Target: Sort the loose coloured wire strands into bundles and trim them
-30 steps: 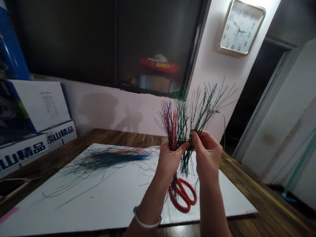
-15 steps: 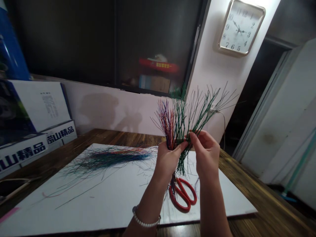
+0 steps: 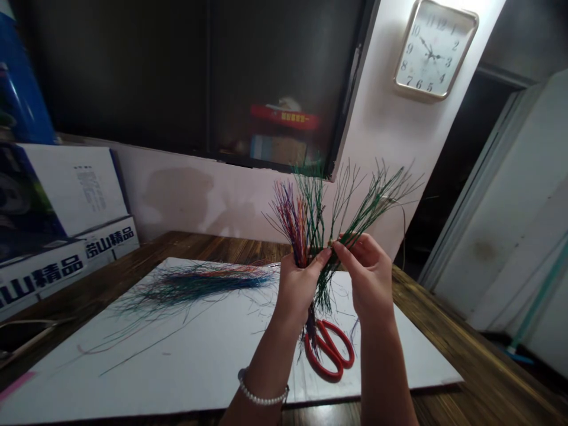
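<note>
Atop the dark wooden table (image 3: 444, 331), one white rectangular board (image 3: 177, 367) carrying a long, loose heap of thin multicoloured strands (image 3: 208, 285) and a pair of red-handled scissors (image 3: 331, 352). Held above the board: a fanned bundle of thin green and purple-red strands (image 3: 313, 225), left hand (image 3: 298, 290) closed around it, right hand (image 3: 366, 278) pinching its green side between thumb and fingers.
</note>
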A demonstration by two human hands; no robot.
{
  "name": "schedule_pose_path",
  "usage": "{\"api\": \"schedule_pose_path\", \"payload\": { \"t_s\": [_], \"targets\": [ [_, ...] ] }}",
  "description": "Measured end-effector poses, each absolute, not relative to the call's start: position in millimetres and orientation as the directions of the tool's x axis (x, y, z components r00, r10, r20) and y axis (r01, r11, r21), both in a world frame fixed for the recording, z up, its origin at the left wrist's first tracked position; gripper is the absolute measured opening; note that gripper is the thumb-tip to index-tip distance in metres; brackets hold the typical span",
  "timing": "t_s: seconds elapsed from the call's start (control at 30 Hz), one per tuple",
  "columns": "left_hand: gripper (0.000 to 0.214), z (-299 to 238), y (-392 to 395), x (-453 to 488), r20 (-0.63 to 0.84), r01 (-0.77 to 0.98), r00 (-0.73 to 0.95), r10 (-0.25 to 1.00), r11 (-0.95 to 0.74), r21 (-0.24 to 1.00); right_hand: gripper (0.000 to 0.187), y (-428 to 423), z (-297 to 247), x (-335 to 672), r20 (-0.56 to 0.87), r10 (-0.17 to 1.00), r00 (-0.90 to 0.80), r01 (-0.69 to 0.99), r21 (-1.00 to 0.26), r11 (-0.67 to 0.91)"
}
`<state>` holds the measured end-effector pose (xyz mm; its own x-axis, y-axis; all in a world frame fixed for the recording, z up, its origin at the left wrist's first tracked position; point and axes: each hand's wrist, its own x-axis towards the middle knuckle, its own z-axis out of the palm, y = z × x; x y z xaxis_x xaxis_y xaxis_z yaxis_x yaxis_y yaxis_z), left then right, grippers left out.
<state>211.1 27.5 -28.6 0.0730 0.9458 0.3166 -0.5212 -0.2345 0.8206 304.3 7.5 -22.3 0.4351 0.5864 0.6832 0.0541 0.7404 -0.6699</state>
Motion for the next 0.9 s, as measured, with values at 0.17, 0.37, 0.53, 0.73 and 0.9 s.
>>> {"api": "schedule_pose_path", "payload": {
  "t_s": [0.17, 0.37, 0.53, 0.73, 0.9],
  "targets": [
    [0.009, -23.7, 25.2, 209.6, 0.282, -0.55, 0.071, 0.957, -0.198, 0.811, 0.019, 7.0, -21.5, 303.5, 0.672, 0.58, 0.46, 0.03, -0.665, 0.746],
    [0.009, -25.2, 25.7, 210.7, 0.283, -0.548, 0.063, 0.957, -0.204, 0.811, 0.02, 8.1, -23.6, 305.3, 0.678, 0.545, 0.493, 0.07, -0.655, 0.752],
    [0.011, -30.1, 31.4, 212.3, 0.306, -0.516, 0.01, 0.952, -0.257, 0.817, 0.021, 10.6, -26.0, 306.6, 0.666, 0.542, 0.512, 0.079, -0.665, 0.743],
    [0.02, -35.5, 38.9, 209.4, 0.321, -0.495, -0.014, 0.947, -0.285, 0.821, 0.02, 11.0, -25.7, 312.5, 0.659, 0.507, 0.556, 0.101, -0.659, 0.745],
    [0.027, -36.3, 46.4, 201.2, 0.332, -0.469, -0.043, 0.942, -0.312, 0.826, 0.021, 8.5, -25.7, 322.7, 0.637, 0.546, 0.544, 0.094, -0.693, 0.715]
  ]
}}
